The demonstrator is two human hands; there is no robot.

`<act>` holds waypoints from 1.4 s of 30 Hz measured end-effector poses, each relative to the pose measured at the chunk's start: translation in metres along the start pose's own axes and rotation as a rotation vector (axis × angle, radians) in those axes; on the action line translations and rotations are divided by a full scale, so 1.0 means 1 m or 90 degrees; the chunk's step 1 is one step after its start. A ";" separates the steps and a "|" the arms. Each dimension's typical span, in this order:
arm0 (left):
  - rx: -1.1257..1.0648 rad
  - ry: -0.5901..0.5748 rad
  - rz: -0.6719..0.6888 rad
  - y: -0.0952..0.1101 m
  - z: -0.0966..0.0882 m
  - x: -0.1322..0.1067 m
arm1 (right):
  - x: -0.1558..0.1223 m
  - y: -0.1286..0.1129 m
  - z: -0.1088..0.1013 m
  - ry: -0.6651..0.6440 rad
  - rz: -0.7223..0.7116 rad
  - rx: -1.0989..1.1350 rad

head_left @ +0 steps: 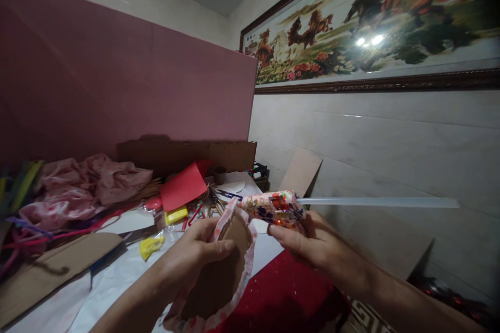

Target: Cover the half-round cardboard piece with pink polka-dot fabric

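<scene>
My left hand (pixel 205 244) is closed on a long rounded cardboard piece (pixel 224 276), thumb on its bare brown face. Pink patterned fabric (pixel 249 265) is folded over the cardboard's edge all round. My right hand (pixel 312 242) grips a glue gun (pixel 269 207) with a flower-patterned body and a small lit red light. A long translucent glue stick (pixel 375 202) sticks out of its back, to the right. The gun's nose points left at the top edge of the fabric-trimmed cardboard; whether the tip touches is hidden behind the fabric.
Crumpled pink fabric (pixel 89 182), a red sheet (pixel 183 187), scissors (pixel 215 210) and a yellow item (pixel 152 245) lie on the cluttered table. Another cardboard piece (pixel 58 270) is at the left. A pink panel (pixel 128 78) stands behind; a tiled wall rises at the right.
</scene>
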State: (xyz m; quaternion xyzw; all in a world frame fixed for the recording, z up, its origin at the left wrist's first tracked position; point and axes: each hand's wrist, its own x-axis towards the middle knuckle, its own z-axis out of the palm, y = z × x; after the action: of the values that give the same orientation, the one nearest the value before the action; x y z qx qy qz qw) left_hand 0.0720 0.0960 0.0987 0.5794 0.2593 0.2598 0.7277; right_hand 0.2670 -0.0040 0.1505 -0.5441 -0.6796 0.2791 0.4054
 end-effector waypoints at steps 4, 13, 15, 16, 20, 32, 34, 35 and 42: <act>0.000 0.023 -0.016 -0.002 -0.001 0.002 | 0.002 0.000 -0.001 -0.019 0.000 0.057; -0.009 0.130 0.005 0.011 -0.016 0.005 | 0.023 0.063 -0.017 0.061 -0.009 -0.198; -0.012 0.144 0.007 0.016 -0.019 0.002 | 0.024 0.089 -0.015 0.018 0.021 -0.419; -0.015 0.146 0.004 0.018 -0.019 0.001 | 0.023 0.102 -0.012 0.005 0.040 -0.456; -0.031 0.156 0.012 0.022 -0.019 -0.001 | 0.019 0.146 0.002 -0.025 0.074 -0.519; -0.078 0.056 0.041 0.022 -0.009 -0.008 | 0.024 0.130 0.017 0.029 0.025 -0.425; -0.082 0.041 0.053 0.024 -0.006 -0.010 | 0.029 0.101 0.023 0.044 -0.003 -0.349; -0.084 0.032 0.057 0.024 -0.004 -0.011 | 0.032 0.087 0.027 0.055 -0.006 -0.286; -0.054 -0.029 0.091 0.022 0.001 -0.015 | 0.040 0.031 0.061 0.000 0.045 0.409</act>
State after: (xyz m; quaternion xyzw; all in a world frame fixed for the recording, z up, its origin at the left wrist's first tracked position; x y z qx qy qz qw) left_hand 0.0598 0.0898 0.1219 0.5706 0.1892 0.3088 0.7370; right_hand 0.2275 0.0462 0.1031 -0.4116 -0.5375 0.4929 0.5466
